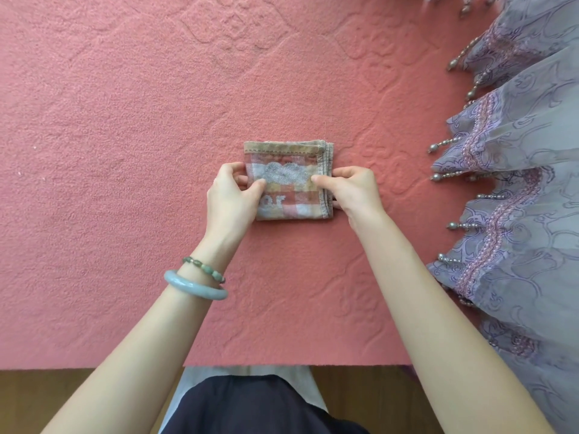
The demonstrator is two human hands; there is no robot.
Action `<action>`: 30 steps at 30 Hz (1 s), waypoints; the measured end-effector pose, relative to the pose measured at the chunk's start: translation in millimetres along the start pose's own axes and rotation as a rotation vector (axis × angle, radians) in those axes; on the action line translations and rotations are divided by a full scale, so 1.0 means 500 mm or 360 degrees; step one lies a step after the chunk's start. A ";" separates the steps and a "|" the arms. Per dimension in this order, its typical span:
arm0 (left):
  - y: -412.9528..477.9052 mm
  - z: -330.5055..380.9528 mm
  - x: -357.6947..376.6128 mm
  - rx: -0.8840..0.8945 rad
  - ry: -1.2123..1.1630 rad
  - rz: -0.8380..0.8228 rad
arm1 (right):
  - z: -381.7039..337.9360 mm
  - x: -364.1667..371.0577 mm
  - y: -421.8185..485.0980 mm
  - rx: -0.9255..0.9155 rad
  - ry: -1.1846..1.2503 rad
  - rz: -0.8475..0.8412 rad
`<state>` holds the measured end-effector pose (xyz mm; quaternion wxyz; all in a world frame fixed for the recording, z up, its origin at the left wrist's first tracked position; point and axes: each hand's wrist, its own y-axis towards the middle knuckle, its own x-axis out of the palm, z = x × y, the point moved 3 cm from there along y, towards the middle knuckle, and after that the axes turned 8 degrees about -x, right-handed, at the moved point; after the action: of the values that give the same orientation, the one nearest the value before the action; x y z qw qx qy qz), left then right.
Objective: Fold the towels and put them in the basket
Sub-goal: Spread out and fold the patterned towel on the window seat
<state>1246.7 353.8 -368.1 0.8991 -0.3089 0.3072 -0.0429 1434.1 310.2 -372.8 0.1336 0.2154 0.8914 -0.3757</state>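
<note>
A small checked towel [289, 180], pink, white and tan with a grey cloud pattern, lies folded into a thick square in the middle of the pink surface. My left hand [232, 195] pinches its left edge, thumb on top and fingers beneath. My right hand [351, 189] grips the right edge, where several folded layers show. No basket is in view.
The pink textured cloth [125, 151] covers the whole work surface up to its near edge [282, 366]. A lilac embroidered fabric with beaded tassels [517, 183] drapes along the right side. Two bracelets sit on my left wrist [200, 278].
</note>
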 end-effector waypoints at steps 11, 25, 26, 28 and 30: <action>0.012 0.001 -0.001 -0.0233 -0.0364 -0.0228 | -0.011 0.003 -0.006 -0.0105 -0.0008 0.0044; -0.050 0.023 -0.064 -0.0209 -0.0597 -0.0328 | -0.053 -0.037 -0.075 0.0152 0.0657 -0.0422; -0.064 0.028 -0.077 -0.0211 -0.0597 -0.0358 | -0.063 -0.044 -0.090 0.0175 0.0678 -0.0451; -0.096 0.047 -0.103 -0.0225 -0.0615 -0.0411 | -0.085 -0.059 -0.122 0.0207 0.0677 -0.0505; -0.130 0.069 -0.133 -0.0240 -0.0637 -0.0458 | -0.109 -0.076 -0.159 0.0213 0.0677 -0.0544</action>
<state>1220.2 337.4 -273.7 0.9011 -0.4179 0.0785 -0.0853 1424.5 289.4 -271.8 -0.1364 0.1442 0.8961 -0.3971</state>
